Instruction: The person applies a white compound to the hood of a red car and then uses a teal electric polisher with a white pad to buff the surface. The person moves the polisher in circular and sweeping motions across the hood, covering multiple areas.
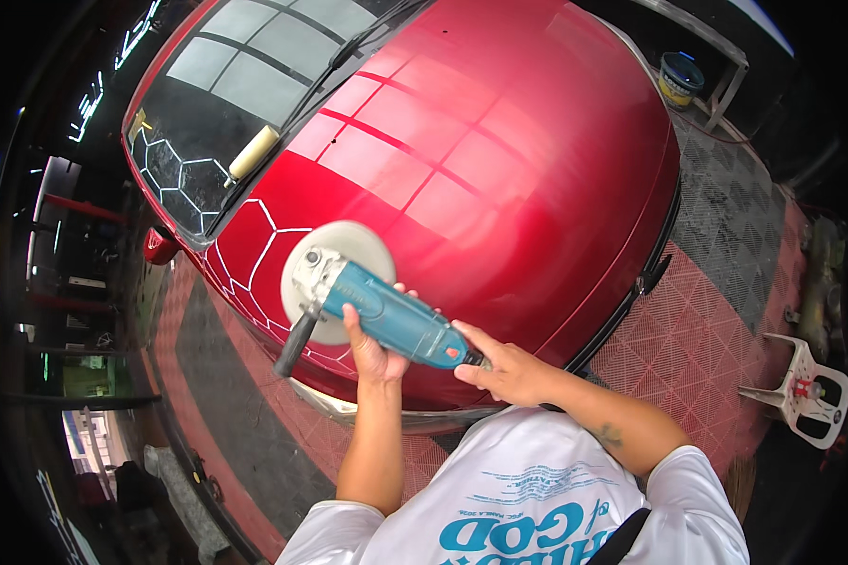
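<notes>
head view: polisher (393, 317) was held above the hood (537, 217), over its near side edge, between the windshield (254, 56) and the headlight (328, 405). couldn't tell whether the pad (372, 247) touched the paint or hung just off it.

left hand (377, 353) was clamped round the middle of the body: thumb up the near side, fingers wrapped underneath, tips showing on the far side. right hand (502, 367) was closed on the tail end, thumb and forefinger on opposite sides.

handling, my read: heavy for its size, nose-heavy because of the metal head (313, 271). body looked stiff and smooth, maybe slick with sweaty palms. pad looked softer, the one part easy to tear or soil. best holds: tail for one hand, body or side handle (297, 345) for the other. side handle had no hand on it. keep fingers off the pad rim.

pointing: long axis ran slantwise, tail at the right hand near the wearer, head away and to the left, roughly toward the windshield's near lower corner. side handle stuck out crosswise, back toward the wearer's left. pad sat on the hood side of the head, its working face hidden.

around it: pale bottle-like thing (253, 153) at the windshield's lower edge, bucket (680, 80) beyond the hood's far front corner, white plastic stool (806, 400) off to the right.
</notes>
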Motion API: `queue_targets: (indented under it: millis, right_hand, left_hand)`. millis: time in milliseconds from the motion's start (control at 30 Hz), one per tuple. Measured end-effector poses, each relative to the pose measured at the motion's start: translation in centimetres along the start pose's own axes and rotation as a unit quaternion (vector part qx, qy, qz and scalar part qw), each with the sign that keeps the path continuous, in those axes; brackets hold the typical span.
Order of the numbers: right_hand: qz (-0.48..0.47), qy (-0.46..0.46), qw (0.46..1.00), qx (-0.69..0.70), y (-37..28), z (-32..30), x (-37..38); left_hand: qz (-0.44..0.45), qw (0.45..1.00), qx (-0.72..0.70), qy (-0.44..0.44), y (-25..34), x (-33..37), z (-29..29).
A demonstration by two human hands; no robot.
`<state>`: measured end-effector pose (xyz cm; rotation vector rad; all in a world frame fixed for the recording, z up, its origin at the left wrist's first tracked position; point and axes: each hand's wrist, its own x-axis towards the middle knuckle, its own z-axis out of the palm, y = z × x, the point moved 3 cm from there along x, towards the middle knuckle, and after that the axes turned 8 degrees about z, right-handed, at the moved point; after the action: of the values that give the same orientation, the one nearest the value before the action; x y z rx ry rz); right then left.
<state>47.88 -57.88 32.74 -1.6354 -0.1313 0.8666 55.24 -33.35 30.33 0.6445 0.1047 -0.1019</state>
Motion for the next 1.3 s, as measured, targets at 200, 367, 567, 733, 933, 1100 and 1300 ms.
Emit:
queue_targets:
  millis: [200,367,567,733,933,1100,1300]
  right_hand:
    - [0.035,0.064,0.990,0.118,1.6,-4.6,-3.3]
    - [-0.006,0.114,0.970,0.213,2.8,-9.1,-5.2]
    - [0.016,0.131,0.952,0.275,1.7,-12.7,-5.0]
    - [0.024,0.077,0.953,0.292,1.9,-11.6,-5.4]
    - [0.007,0.013,0.981,0.191,3.5,-6.7,-5.3]
    - [0.057,-0.059,0.987,0.142,1.7,-3.5,-4.9]
    - [0.066,-0.068,0.995,0.038,0.9,-1.0,-3.7]
  left_hand:
    - [-0.082,0.995,0.042,-0.024,-6.4,6.1,4.7]
    - [-0.152,0.983,0.049,-0.088,-11.9,10.9,11.3]
    - [-0.173,0.978,0.062,-0.098,-13.9,15.2,15.7]
    - [-0.138,0.986,0.070,-0.059,-12.7,13.1,13.9]
    - [-0.121,0.991,0.046,-0.026,-8.3,4.9,8.7]
    - [-0.070,0.994,0.079,0.018,-4.5,-0.2,4.8]
    - [-0.029,0.997,0.057,0.043,-1.7,-4.1,0.1]
